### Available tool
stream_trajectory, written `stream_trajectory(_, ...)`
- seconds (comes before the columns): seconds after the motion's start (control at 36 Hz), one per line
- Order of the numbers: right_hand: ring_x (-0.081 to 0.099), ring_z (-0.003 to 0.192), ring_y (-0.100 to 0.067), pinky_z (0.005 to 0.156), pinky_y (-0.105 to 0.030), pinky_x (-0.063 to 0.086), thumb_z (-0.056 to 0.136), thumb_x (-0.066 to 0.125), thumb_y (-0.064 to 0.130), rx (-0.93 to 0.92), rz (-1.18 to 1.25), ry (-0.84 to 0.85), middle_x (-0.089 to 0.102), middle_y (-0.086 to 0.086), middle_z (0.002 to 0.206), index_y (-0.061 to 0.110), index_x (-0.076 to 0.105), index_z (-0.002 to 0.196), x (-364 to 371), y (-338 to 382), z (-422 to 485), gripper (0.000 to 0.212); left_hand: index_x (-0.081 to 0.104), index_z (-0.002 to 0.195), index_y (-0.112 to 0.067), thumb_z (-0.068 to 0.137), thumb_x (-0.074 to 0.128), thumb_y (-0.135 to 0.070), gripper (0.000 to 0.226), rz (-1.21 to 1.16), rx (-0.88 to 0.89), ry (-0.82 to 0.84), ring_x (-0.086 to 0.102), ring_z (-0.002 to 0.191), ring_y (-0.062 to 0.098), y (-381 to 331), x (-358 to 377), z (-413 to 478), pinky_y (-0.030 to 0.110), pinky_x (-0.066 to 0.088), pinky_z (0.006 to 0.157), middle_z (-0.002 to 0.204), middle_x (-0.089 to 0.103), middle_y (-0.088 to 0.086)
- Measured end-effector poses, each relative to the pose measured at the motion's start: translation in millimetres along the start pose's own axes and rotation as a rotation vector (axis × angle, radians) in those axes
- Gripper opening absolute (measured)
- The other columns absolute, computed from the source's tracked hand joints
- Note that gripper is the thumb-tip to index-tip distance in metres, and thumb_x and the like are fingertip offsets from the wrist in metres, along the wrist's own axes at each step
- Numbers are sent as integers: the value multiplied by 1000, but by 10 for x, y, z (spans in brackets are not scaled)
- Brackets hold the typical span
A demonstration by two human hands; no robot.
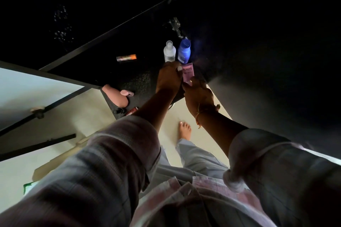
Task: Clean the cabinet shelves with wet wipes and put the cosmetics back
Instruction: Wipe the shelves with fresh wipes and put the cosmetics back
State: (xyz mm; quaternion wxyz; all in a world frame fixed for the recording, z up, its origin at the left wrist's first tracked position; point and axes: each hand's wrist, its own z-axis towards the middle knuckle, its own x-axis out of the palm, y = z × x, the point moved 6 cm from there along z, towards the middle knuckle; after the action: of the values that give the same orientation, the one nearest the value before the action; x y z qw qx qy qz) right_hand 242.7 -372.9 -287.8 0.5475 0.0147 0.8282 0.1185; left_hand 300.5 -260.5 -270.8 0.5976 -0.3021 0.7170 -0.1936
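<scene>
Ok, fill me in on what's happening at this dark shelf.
A person stands at a dark shelf and holds a pink tube in both hands: the left hand at its side, the right hand pinching its near end. Just behind the tube, a clear bottle and a blue bottle stand upright side by side. An orange tube lies on its side further left. The light is dim; no wipe can be made out.

Pale letters resembling "POND" are seen on the pink tube (187,74), though not read with certainty. Print on the blue bottle (184,51) cannot be read.
</scene>
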Motion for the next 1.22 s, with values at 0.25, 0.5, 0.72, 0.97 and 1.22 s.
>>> stream_trajectory(0.25,53,118,-37,95,-42,47,101,42,38,84,126,-80,50,-10,134,21,45,135,-82,-107,91,39,67,87,-16,92,49,-22,19,-2,-32,3,62,88,17,-3,33,13,18,35,71,92,69,3)
stream_trajectory(0.5,50,121,-41,94,-50,50,99,45,33,32,60,-111,48,-14,137,22,48,137,-144,-79,37,39,65,92,-14,91,53,-24,15,22,-24,-19,64,93,21,-13,0,-12,17,34,73,97,69,6)
stream_trajectory(0.72,56,102,-41,70,-46,57,86,63,21,-92,-24,-174,57,-16,120,14,53,133,-268,98,-69,49,65,97,-6,83,66,-17,18,-20,7,-52,60,97,29,82,-137,-288,33,44,83,98,66,13)
stream_trajectory(0.97,61,92,-31,69,-38,54,94,54,24,-256,136,-84,61,-10,100,13,62,101,-144,679,-248,15,65,72,-14,89,52,-26,25,316,185,-143,60,83,26,277,-682,-714,35,42,75,79,64,5)
stream_trajectory(1.22,56,108,-32,85,-44,54,94,57,25,-408,169,69,59,-11,117,14,59,122,221,1343,-305,30,67,117,-16,85,66,-22,32,182,-47,-198,52,112,29,1010,-1284,-887,40,46,94,120,60,6)
